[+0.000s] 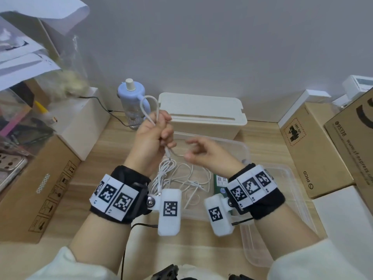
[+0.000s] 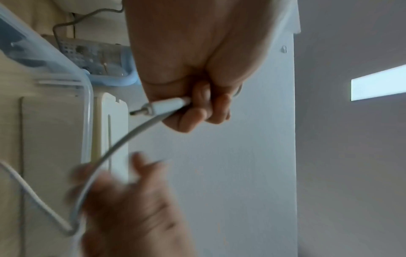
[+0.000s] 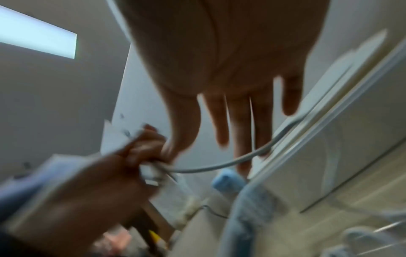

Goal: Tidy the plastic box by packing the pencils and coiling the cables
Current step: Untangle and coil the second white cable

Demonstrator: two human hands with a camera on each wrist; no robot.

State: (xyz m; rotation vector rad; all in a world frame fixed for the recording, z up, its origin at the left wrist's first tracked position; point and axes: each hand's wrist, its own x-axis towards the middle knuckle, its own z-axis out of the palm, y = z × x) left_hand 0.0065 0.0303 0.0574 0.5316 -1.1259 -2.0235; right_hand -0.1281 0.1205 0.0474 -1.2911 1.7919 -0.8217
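While the left hand (image 1: 151,136) is raised above the clear plastic box (image 1: 245,150), its grip is curled tight round a white cable (image 1: 149,110), a small loop of which stands up out of the fist toward 12 o'clock. Left wrist view: the cable's white plug (image 2: 167,105) pokes from under the curled fingers (image 2: 197,111), metal tip clear of them. From the fist the cable sags toward 4 o'clock, to the right hand (image 1: 203,154).

Right hand: grip loose, fingers (image 3: 241,125) spread and fairly straight, the cable running across them; too blurred to tell whether they pinch it.

Lower down, in the box, more white cable lies in a loose tangle (image 1: 181,178), with a green packet (image 1: 220,184) beside it at 3 o'clock.

Box sits on a wooden bench (image 1: 113,150). Behind it, 12 o'clock, a cream lidded box (image 1: 201,110); a pale blue bottle (image 1: 131,102) at 11 o'clock. Cardboard cartons (image 1: 314,150) flank both sides.
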